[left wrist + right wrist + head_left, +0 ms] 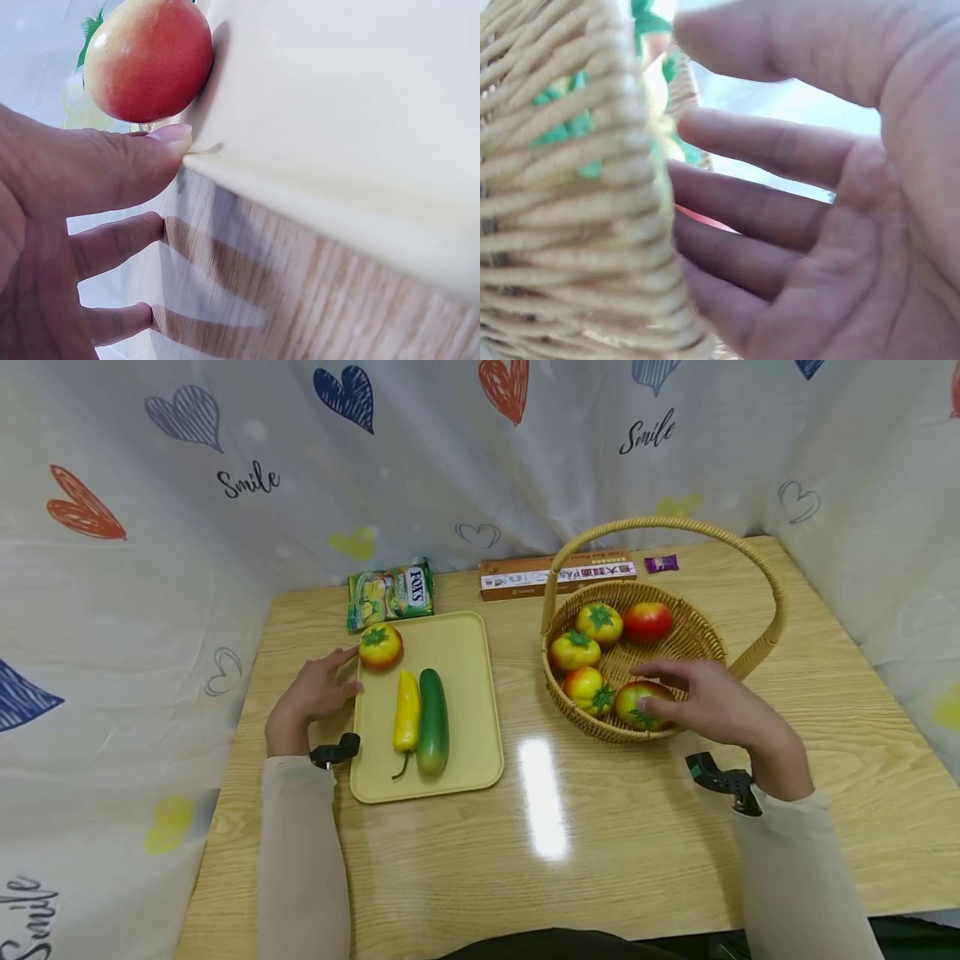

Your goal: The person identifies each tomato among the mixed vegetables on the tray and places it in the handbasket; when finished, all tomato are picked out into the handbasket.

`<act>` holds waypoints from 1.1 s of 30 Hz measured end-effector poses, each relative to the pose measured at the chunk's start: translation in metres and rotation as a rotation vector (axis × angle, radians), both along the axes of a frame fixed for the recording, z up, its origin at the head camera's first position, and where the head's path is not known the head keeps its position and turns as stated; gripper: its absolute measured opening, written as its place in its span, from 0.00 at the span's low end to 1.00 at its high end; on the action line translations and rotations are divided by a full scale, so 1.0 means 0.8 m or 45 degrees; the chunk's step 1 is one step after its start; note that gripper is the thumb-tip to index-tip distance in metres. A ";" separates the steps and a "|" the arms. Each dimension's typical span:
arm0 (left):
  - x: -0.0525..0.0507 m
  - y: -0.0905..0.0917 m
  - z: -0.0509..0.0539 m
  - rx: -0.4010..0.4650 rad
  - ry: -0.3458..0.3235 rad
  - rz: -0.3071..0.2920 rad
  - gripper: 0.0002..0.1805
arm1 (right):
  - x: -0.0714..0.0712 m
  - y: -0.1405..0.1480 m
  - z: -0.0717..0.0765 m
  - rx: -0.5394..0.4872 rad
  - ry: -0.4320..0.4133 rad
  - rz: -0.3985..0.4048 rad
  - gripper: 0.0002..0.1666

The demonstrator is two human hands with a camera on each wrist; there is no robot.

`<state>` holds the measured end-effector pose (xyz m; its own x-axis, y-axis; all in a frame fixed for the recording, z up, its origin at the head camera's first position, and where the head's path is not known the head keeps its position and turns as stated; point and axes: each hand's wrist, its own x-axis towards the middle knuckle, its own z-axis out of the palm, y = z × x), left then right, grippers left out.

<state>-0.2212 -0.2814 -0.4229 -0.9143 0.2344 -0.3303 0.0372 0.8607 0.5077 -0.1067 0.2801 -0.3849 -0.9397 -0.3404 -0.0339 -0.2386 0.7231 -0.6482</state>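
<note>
My left hand (315,693) is at the left edge of a yellow tray (472,693). In the left wrist view its thumb (112,165) meets the tray's rim, and the other fingers extend over the wood. Just beyond sits a yellow-red tomato (381,647) in the tray's far left corner. A yellow chili pepper (407,714) and a cucumber (432,722) lie side by side on the tray. My right hand (708,697) reaches over the near right rim of a wicker basket (701,635), fingers spread above a greenish-red tomato (637,706); contact is unclear.
Several other tomatoes (600,622) lie in the basket, whose tall handle (667,522) arches over it. Behind stand a green candy bag (390,596), a brown pasta box (517,578) and a small purple packet (661,564). A printed curtain (420,468) borders the table.
</note>
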 end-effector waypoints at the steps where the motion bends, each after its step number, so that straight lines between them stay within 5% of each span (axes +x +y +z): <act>1: 0.000 0.000 -0.001 0.000 0.001 0.001 0.41 | 0.000 -0.001 0.002 -0.016 0.016 -0.020 0.27; 7: -0.002 -0.001 -0.004 0.007 -0.003 0.006 0.41 | 0.004 -0.020 0.015 -0.127 0.166 -0.112 0.26; 14: -0.002 -0.003 -0.003 0.001 0.003 -0.003 0.41 | -0.010 -0.071 0.026 -0.303 0.349 0.030 0.31; 26: -0.002 -0.004 -0.002 0.018 0.006 -0.005 0.41 | -0.058 -0.192 0.039 -0.531 0.256 0.241 0.37; 33: -0.001 -0.002 0.000 0.021 0.012 -0.014 0.41 | -0.094 -0.248 0.043 -0.575 0.318 0.294 0.38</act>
